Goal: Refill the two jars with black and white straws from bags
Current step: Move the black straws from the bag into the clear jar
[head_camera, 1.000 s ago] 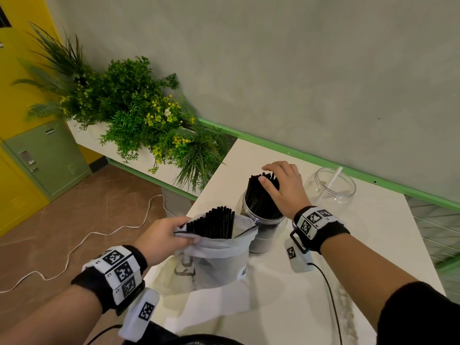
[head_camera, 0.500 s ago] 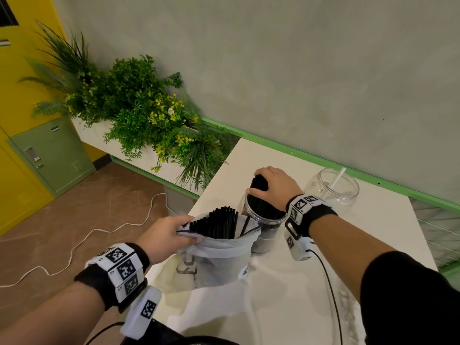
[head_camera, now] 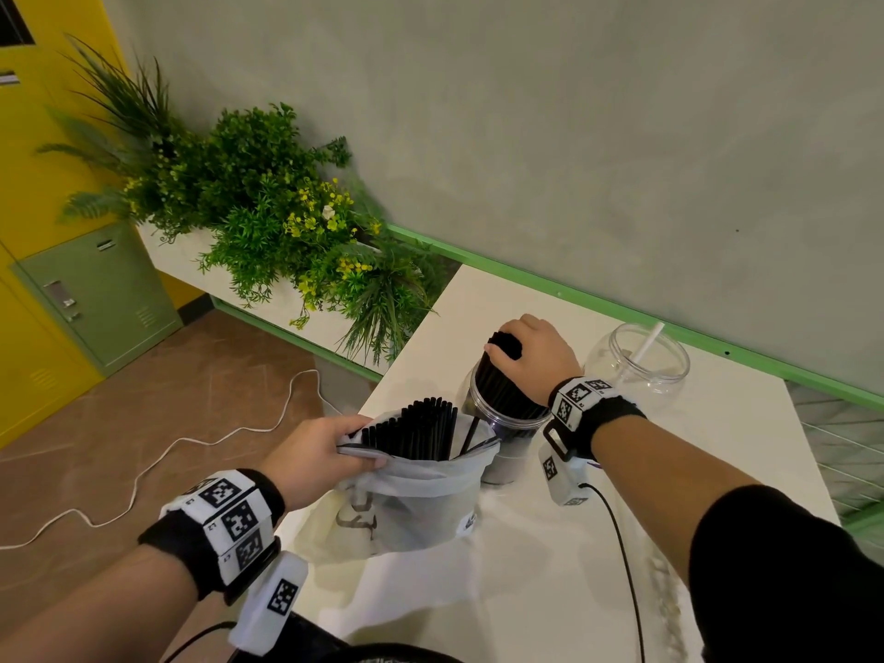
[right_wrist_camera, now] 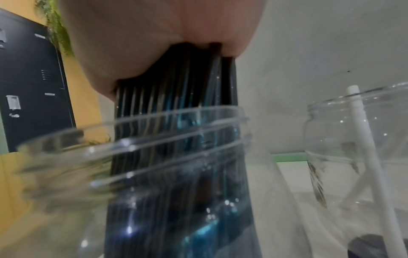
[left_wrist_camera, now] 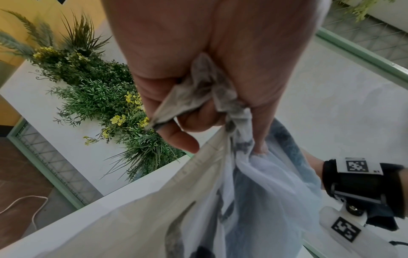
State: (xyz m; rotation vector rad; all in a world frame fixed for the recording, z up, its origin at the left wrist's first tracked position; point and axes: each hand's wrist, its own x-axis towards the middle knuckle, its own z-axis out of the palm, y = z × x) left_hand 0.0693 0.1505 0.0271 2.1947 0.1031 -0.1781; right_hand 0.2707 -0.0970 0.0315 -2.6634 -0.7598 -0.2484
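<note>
Two jars stand on the white table (head_camera: 693, 471). The near jar (head_camera: 507, 423) holds a bundle of black straws (head_camera: 497, 375), and the right hand (head_camera: 535, 356) curls over their tops. The far jar (head_camera: 641, 361), to the right, holds one white straw (head_camera: 649, 344). The left hand (head_camera: 315, 452) pinches the rim of the bag (head_camera: 411, 504), which stands just beside the near jar with more black straws upright inside.
</note>
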